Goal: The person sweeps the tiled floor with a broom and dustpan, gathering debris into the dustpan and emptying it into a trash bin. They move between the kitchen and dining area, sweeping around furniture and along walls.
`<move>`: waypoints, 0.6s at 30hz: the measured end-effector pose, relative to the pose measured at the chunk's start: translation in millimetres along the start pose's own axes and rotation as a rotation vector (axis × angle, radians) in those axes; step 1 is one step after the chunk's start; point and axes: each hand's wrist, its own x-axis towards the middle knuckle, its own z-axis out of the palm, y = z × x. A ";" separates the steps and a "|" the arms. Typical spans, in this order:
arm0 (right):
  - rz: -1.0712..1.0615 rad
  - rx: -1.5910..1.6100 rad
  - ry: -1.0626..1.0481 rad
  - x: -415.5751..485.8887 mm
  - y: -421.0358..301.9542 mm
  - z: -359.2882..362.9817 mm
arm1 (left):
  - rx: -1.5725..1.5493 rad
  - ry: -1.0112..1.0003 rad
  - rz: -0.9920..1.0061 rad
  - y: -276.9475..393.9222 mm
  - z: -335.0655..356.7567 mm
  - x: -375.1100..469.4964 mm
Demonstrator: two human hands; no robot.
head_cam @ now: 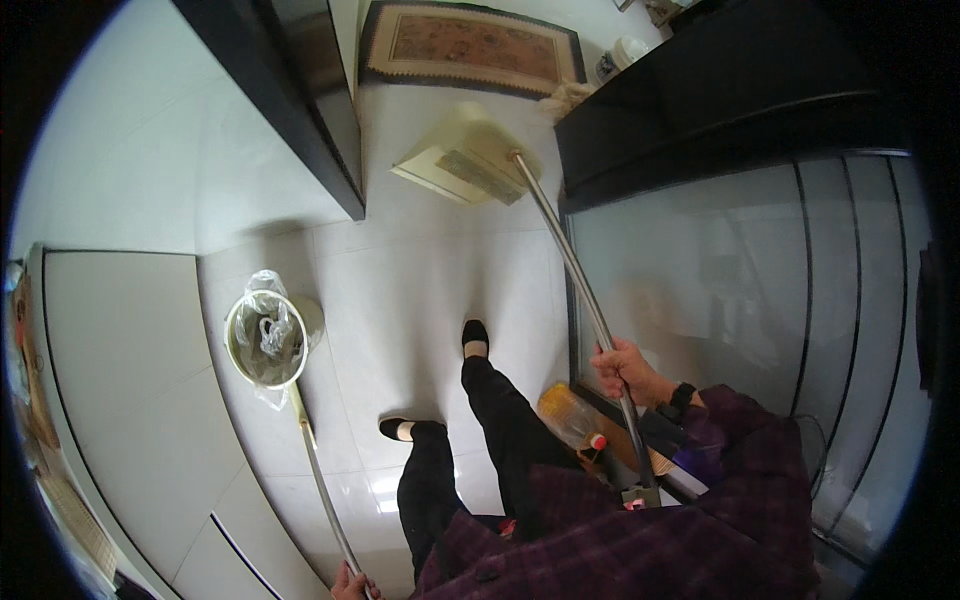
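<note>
My right hand (628, 369) grips the metal pole (566, 251) of a long-handled dustpan. The cream plastic dustpan (457, 161), with a row of comb teeth, is at the pole's far end, over the tiled floor ahead of me. At the bottom edge, my left hand (354, 583) is partly cut off by the frame. Its fingers close around a second metal pole (328, 487) with a cream plastic socket (298, 405). That pole runs to the trash bin (230, 346), which hides whatever is at its end. A clear plastic bag (277, 335) lines the bin.
A patterned mat (474, 49) lies beyond the dustpan. Dark-framed door panels (311, 97) stand ahead left, glass panels (690, 277) on the right. A plastic bottle (571, 418) with a red cap lies by my right leg. White cabinets (124, 330) line the left side.
</note>
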 end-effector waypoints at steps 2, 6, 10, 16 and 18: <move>0.024 0.051 -0.016 26.4 -13.6 -7.8 | 0.105 -0.030 0.030 7.9 4.8 -12.0; 0.033 0.167 -0.124 81.7 -43.1 -14.2 | -0.150 0.008 -0.166 26.3 18.0 -40.4; 0.056 0.411 -0.210 115.1 -64.7 -9.5 | -0.185 0.002 -0.170 36.2 20.5 -53.4; 0.093 0.821 -0.364 130.8 -98.7 -0.1 | 0.018 -0.122 -0.068 63.8 21.9 -40.3; 0.052 0.868 -0.380 138.3 -113.6 3.3 | -0.001 -0.160 -0.186 84.0 23.6 -39.1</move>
